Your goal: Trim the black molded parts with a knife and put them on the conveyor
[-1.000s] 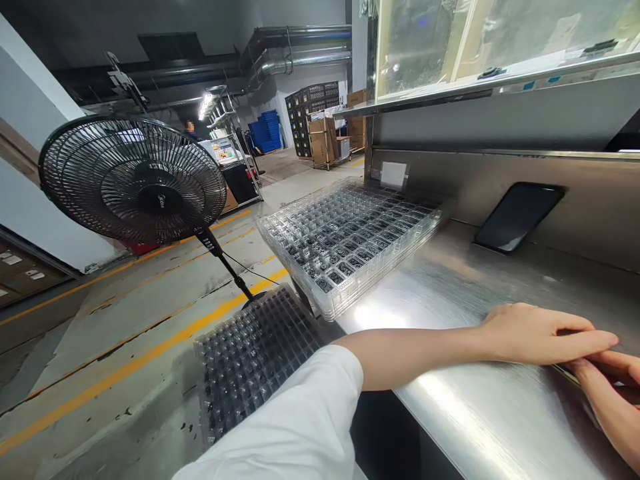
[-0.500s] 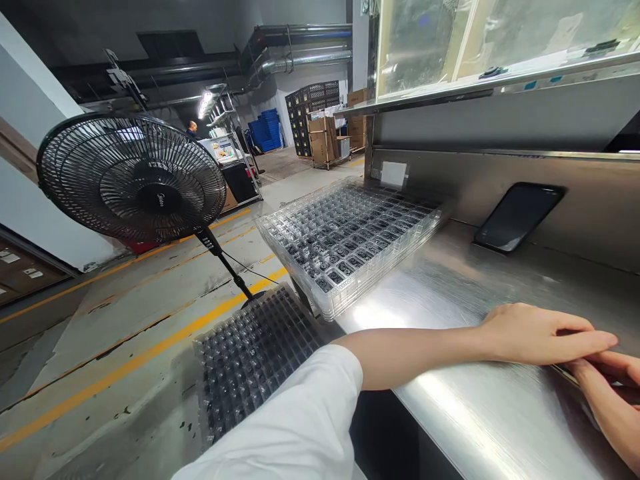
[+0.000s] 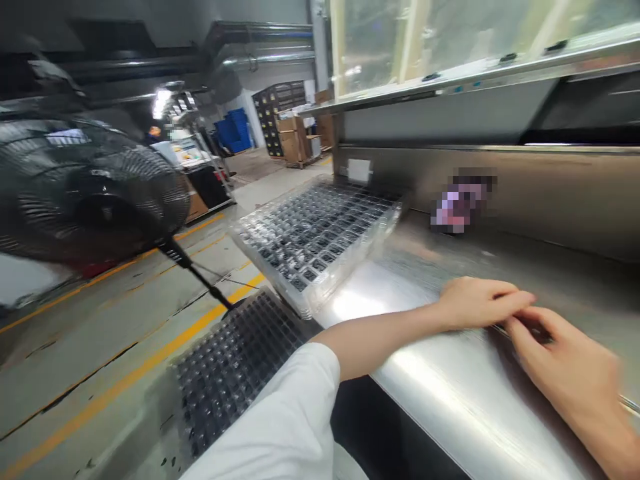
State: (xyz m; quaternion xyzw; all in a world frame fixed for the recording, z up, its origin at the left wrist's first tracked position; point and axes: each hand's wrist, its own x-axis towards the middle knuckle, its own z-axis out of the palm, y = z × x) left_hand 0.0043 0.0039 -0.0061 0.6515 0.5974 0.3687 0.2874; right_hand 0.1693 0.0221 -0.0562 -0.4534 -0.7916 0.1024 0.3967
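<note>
While the left hand (image 3: 475, 303) and the right hand (image 3: 565, 360) meet at their curled fingertips over the metal table (image 3: 430, 387), a thin edge (image 3: 500, 327) shows just beneath the meeting point, and whether either hand grips it cannot be told. Left of the hands and farther off, the clear tray stack (image 3: 320, 233) lies on the table's far end, apart from both, while a lower tray (image 3: 235, 367) sits beyond the left forearm. Ahead of the fingers, a pixelated object (image 3: 457, 207) leans on the back panel (image 3: 560, 193).
</note>
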